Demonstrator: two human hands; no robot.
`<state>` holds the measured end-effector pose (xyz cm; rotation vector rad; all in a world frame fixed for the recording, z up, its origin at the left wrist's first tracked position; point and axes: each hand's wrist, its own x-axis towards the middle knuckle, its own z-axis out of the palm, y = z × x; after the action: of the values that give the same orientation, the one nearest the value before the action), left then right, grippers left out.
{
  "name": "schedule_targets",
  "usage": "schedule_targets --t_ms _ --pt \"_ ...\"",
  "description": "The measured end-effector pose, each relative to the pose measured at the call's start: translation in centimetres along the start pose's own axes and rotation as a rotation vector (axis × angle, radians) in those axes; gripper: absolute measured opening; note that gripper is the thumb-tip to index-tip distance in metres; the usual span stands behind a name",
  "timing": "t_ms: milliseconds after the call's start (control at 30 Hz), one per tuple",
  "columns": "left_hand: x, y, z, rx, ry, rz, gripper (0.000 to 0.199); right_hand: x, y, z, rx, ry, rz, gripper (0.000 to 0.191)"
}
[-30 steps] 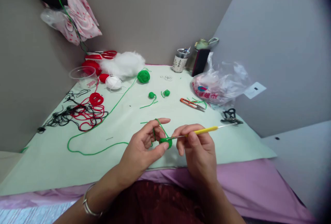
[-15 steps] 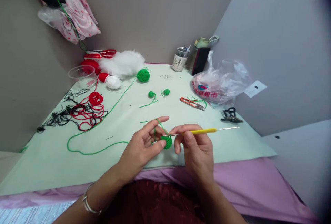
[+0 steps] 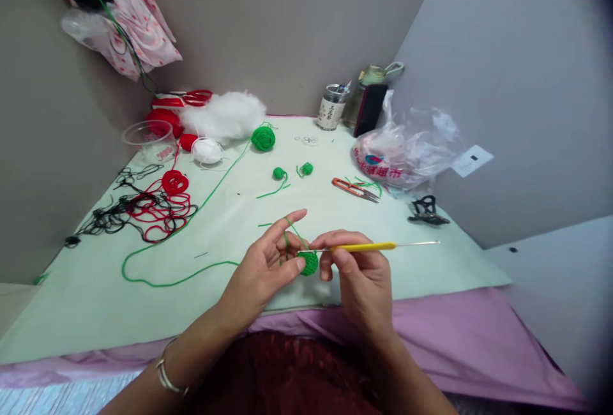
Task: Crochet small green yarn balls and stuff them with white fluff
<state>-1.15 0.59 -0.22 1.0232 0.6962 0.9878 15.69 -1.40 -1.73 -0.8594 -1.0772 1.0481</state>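
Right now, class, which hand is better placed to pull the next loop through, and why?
Probably the right hand: it grips the yellow hook, whose tip is at the green piece. The left hand is busy pinching that piece, with yarn over its raised finger.

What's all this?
crochet: one, green, front
hook: one, yellow, front
little balls: two, green, middle
yarn ball: one, green, back
thread ball: one, white, back
red yarn: several, red, left
tangle: one, black, left
stuffing: one, white, back
cup: one, clear, left
scissors: one, red, back
snips: one, orange, right
jar: one, clear, back
bottle: one, green, back
phone: one, black, right
bag: one, clear, right
card: one, white, right
clip: one, black, right
dotted cloth: one, pink, left
tablecloth: one, mint, underneath
hands: two, bare, front
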Motion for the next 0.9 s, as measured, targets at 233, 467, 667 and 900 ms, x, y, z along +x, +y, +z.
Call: schedule_targets --t_ms 233,467,667,900 --pt "0.02 0.0 0.01 -0.031 0.007 0.022 0.071 0.1 0.0 0.02 -0.01 0.01 -0.048 0.013" --pt "0.12 -0.08 -0.02 -0.024 0.005 0.015 0.073 0.11 -0.13 0.01 0.001 -0.007 -0.093 0.013" --pt "0.06 0.06 0.06 0.014 0.043 0.031 0.068 0.45 -0.44 0.14 0.122 0.001 -0.015 0.018" --pt "-0.07 -0.08 0.18 0.157 0.099 0.092 0.061 -0.18 -0.73 -0.35 -0.189 -0.082 -0.277 0.02"
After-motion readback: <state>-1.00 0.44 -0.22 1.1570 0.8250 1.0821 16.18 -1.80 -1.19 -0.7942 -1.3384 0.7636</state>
